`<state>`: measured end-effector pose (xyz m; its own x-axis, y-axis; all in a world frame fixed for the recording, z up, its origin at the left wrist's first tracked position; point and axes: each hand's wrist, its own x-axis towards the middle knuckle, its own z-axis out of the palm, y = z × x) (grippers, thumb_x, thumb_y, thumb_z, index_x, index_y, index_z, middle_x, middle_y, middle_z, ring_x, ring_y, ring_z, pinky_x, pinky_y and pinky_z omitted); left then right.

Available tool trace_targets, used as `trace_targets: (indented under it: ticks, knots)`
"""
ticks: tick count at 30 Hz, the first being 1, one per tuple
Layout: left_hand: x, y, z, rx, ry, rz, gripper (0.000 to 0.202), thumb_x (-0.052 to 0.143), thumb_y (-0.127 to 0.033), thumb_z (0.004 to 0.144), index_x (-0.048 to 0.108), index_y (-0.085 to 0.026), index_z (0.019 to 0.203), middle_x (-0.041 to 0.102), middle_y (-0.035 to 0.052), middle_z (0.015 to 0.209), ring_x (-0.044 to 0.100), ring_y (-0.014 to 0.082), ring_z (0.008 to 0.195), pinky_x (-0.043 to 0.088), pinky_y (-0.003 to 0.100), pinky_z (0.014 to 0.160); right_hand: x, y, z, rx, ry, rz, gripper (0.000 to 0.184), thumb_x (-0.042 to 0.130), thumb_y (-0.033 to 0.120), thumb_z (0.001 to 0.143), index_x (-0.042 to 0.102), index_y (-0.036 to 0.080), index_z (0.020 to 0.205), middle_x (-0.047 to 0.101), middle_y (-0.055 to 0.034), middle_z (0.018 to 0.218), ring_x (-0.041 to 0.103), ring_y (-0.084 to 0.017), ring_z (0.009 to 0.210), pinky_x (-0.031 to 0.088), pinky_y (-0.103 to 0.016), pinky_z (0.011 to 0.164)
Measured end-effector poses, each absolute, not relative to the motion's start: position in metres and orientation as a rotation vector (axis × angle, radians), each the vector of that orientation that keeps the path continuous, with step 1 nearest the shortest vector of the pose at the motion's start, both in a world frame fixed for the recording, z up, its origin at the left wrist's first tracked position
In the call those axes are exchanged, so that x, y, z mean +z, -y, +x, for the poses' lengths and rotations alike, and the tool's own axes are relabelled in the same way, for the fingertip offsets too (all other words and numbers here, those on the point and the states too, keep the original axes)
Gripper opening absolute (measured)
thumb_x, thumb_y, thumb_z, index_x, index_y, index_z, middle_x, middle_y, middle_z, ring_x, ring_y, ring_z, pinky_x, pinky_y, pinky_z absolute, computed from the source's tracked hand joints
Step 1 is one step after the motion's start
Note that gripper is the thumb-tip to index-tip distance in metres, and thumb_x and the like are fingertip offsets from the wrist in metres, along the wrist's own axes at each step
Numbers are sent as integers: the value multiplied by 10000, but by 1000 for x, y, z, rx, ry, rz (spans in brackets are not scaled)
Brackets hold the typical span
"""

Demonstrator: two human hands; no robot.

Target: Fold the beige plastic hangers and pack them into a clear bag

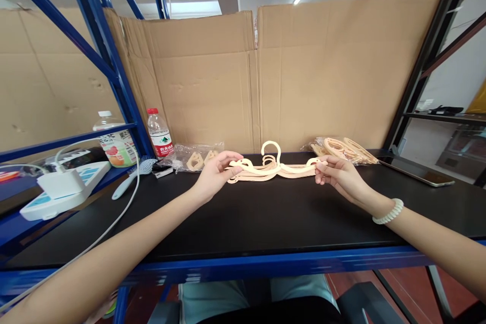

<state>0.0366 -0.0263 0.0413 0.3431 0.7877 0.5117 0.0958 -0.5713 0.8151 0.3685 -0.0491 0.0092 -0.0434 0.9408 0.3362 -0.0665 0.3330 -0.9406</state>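
Observation:
A small stack of cream-coloured wooden hangers [271,166] is held just above the black table [266,223], hooks pointing up. My left hand [214,174] pinches the stack's left end, fingers closed on it. My right hand [339,174], with a white bead bracelet on the wrist, grips the right end the same way. The hangers lie roughly level between the two hands.
More hangers in clear plastic [343,149] lie at the back right; a bag of wooden pieces [197,158] sits at the back left. A water bottle [160,134], a brush [131,177], a power strip with charger [63,187] and a tablet [415,169] are around. Cardboard [266,76] walls the back.

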Motion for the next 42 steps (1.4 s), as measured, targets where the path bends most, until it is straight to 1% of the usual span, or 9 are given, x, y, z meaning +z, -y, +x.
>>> trace_targets:
  ticks: [3,9,14,20,25,28,31,36,42]
  knots:
    - [49,24,41,1231,-769,1611,384,779,-330,707,636,-166,1024,712,59,885,669,178,853,538,333,786,24,51,363,971,1508,-903,362,780,449,724,612,168,879,614,-8,625,590,-138,535,489,-256,507]
    - [54,29,75,1111,-769,1497,360,811,-349,674,686,-138,938,704,55,890,669,156,802,544,328,801,58,50,323,1051,1717,-775,318,749,427,765,615,150,844,586,10,645,510,-81,498,438,-217,490]
    - [38,39,81,1096,-816,1523,381,787,-408,700,674,-134,939,710,79,912,675,190,845,555,346,782,41,50,286,1054,1847,-743,368,638,500,837,581,140,790,526,29,610,455,-61,466,366,-190,428]
    - [32,41,78,1212,-849,1499,375,774,-407,711,662,-138,947,700,74,930,661,179,818,563,340,748,24,53,280,1120,1936,-878,411,618,543,828,571,138,883,557,22,627,531,-86,448,396,-183,381]
    - [40,45,85,1289,-794,1582,297,748,-359,740,681,-142,931,699,52,899,651,182,861,538,347,823,27,48,281,966,1942,-887,404,590,539,851,578,136,820,587,3,622,552,-94,420,414,-188,375]
    - [42,47,85,1280,-797,1657,274,746,-344,739,691,-140,912,709,63,904,650,187,868,514,344,844,30,49,278,930,2024,-848,395,574,531,869,590,137,845,603,1,634,550,-90,427,435,-196,398]
    - [42,48,86,1223,-792,1704,270,737,-349,747,693,-141,912,709,67,897,647,191,860,509,331,818,31,52,275,1003,2088,-766,396,565,531,880,589,136,870,594,12,600,564,-100,446,466,-206,428]
    - [43,46,86,1088,-792,1705,256,701,-364,779,697,-140,902,682,55,857,632,175,797,516,310,740,30,51,274,1298,2048,-719,402,612,518,861,604,123,938,641,-16,691,591,-88,487,482,-178,441]
    - [35,37,83,924,-880,1610,222,713,-338,758,687,-136,848,674,58,821,640,162,740,534,308,697,26,48,276,1472,1999,-867,439,711,509,780,646,119,969,634,-21,747,598,-79,510,490,-152,423]
